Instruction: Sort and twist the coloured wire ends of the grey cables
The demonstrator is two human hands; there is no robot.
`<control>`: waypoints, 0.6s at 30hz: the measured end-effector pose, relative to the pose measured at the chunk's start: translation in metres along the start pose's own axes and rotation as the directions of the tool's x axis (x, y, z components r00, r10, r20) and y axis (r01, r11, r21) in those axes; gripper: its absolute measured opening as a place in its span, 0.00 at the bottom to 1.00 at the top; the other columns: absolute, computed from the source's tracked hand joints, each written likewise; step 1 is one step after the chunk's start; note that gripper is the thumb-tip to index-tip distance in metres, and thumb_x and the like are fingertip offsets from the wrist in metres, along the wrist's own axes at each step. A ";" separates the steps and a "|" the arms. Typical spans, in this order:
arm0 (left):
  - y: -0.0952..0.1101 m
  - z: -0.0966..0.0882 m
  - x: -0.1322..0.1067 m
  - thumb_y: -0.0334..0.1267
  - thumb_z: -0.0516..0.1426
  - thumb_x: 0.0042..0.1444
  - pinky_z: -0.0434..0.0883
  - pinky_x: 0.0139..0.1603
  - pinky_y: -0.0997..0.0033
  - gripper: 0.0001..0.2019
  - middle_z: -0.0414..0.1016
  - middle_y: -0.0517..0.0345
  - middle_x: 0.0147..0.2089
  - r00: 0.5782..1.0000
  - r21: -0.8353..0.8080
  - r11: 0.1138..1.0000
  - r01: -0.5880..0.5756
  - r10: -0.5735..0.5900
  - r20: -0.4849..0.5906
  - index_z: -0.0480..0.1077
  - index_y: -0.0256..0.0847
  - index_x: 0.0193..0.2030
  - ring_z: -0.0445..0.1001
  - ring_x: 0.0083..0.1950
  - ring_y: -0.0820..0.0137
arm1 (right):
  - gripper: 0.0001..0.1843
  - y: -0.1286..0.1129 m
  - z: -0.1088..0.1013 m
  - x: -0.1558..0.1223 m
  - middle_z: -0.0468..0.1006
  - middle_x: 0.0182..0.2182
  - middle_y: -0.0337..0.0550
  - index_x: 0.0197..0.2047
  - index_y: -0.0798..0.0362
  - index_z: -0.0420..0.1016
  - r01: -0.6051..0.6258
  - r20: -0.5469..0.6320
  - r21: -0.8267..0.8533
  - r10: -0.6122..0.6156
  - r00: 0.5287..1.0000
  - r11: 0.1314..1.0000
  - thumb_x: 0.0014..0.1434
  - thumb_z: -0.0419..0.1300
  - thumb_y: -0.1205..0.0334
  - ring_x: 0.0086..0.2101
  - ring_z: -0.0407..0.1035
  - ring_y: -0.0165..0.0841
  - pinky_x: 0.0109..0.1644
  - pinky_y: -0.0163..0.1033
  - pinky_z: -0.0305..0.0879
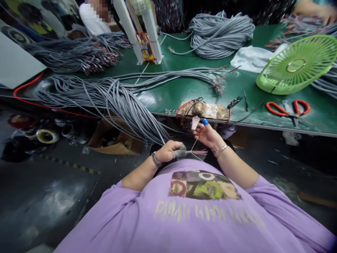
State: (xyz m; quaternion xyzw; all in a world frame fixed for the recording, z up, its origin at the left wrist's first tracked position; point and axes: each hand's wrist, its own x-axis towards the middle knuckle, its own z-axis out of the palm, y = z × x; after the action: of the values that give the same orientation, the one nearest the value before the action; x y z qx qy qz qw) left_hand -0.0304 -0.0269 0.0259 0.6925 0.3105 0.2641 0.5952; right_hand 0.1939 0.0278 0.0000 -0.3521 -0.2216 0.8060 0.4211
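Observation:
My left hand (168,151) is closed around the end of a grey cable (183,153), just in front of my purple shirt. Thin coloured inner wires (200,152) fan out of that cable end to the right. My right hand (209,135) sits a little higher and pinches one thin pale wire (195,143) pulled up from the cable end. Its fingertips wear tape, one blue and others pale. The held cable belongs to a thick grey cable bundle (126,105) that hangs off the green table's edge (263,123) down towards my left hand.
A small wired fixture (204,110) sits at the table's edge above my hands. Red-handled scissors (288,109) and a green fan (298,65) lie at right. More grey cable coils (221,33) fill the far side. Another person's arm (314,10) shows top right. A cardboard box (113,140) stands below.

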 end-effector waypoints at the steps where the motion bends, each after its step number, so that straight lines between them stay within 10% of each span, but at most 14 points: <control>1: -0.001 0.000 -0.003 0.56 0.63 0.52 0.63 0.28 0.76 0.23 0.69 0.58 0.24 0.999 -0.014 1.000 0.004 -0.004 -0.041 0.71 0.33 0.28 0.64 0.26 0.76 | 0.25 0.001 -0.003 0.000 0.79 0.29 0.39 0.34 0.51 0.72 -0.004 -0.003 0.009 0.004 1.000 1.000 0.58 0.58 0.35 0.27 0.70 0.26 0.29 0.30 0.66; 8: -0.018 0.001 -0.009 0.57 0.64 0.51 0.58 0.25 0.78 0.23 0.61 0.66 0.20 0.933 -0.119 0.993 -0.002 -0.040 -0.358 0.68 0.35 0.27 0.57 0.22 0.80 | 0.25 0.003 -0.017 -0.002 0.80 0.31 0.40 0.26 0.51 0.64 0.012 0.010 -0.013 -0.011 1.000 1.000 0.55 0.62 0.38 0.29 0.72 0.27 0.31 0.31 0.69; 18: -0.022 0.008 -0.005 0.62 0.64 0.46 0.53 0.19 0.79 0.27 0.59 0.69 0.17 0.902 -0.166 0.985 0.045 -0.112 -0.418 0.65 0.37 0.26 0.53 0.18 0.82 | 0.16 0.006 -0.023 -0.013 0.80 0.33 0.40 0.39 0.51 0.74 0.076 -0.011 -0.199 -0.080 0.997 0.977 0.56 0.65 0.47 0.29 0.72 0.27 0.33 0.33 0.70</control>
State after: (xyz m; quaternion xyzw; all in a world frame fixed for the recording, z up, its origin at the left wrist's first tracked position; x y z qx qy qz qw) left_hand -0.0308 -0.0339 0.0027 0.5578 0.4395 0.4073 0.5743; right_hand 0.2138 0.0148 -0.0142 -0.3908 -0.3104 0.7594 0.4174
